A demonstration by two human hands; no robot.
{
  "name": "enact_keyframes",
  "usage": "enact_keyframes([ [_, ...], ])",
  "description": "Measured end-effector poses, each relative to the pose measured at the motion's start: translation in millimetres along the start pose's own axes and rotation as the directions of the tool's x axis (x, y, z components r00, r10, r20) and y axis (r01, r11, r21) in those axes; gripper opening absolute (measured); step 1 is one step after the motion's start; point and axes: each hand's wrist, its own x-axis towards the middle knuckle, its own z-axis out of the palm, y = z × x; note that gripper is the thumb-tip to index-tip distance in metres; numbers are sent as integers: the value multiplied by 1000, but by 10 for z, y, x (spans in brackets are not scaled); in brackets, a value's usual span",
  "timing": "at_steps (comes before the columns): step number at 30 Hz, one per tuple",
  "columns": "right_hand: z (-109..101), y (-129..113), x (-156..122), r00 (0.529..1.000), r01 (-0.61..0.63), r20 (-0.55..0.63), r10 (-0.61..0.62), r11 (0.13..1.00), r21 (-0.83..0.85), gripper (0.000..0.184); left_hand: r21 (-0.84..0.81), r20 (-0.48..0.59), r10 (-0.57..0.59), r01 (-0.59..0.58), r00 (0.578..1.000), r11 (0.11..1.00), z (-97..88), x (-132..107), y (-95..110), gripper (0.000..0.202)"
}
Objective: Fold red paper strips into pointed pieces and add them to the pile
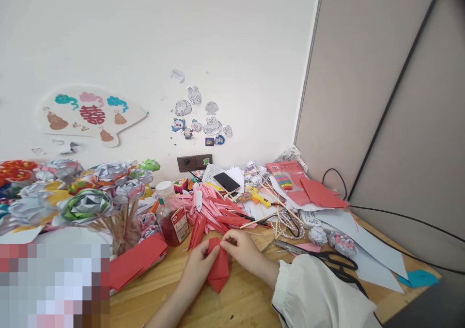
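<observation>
A folded piece of red paper [220, 269] is held over the wooden table [247, 304] near its front edge. My left hand [199, 265] grips the paper's left side with fingers curled on it. My right hand [242, 249], in a white sleeve, pinches the top edge of the same paper. Just behind the hands lies a heap of folded pink and red paper strips [212, 210].
Black scissors [327, 260] lie right of my hands. A bottle of red liquid [170, 214], paper flowers on sticks [83, 204], a stack of red sheets [136, 262], a phone [226, 181], a yellow glue gun [259, 198], beads, wooden skewers and white paper sheets [366, 245] crowd the table.
</observation>
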Motion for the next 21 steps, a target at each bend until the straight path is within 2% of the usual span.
enact_keyframes([
  [6,12,6,-5,1000,27,9,-26,992,-124,10,62,-23,9,-8,1000,998,-14,-1,5,26],
  [12,26,6,-17,997,65,44,-60,989,-136,13,127,-34,98,-93,995,988,-55,5,17,25],
  [16,37,6,-25,997,70,49,-64,989,-134,14,155,-48,115,-106,992,982,-56,1,15,23],
  [18,41,9,-25,996,80,40,-75,986,-148,14,108,-46,83,-78,995,991,-49,-2,24,22],
  [21,33,8,-21,997,78,9,-77,984,-158,13,-61,-49,-17,14,999,998,-41,-8,46,23],
])
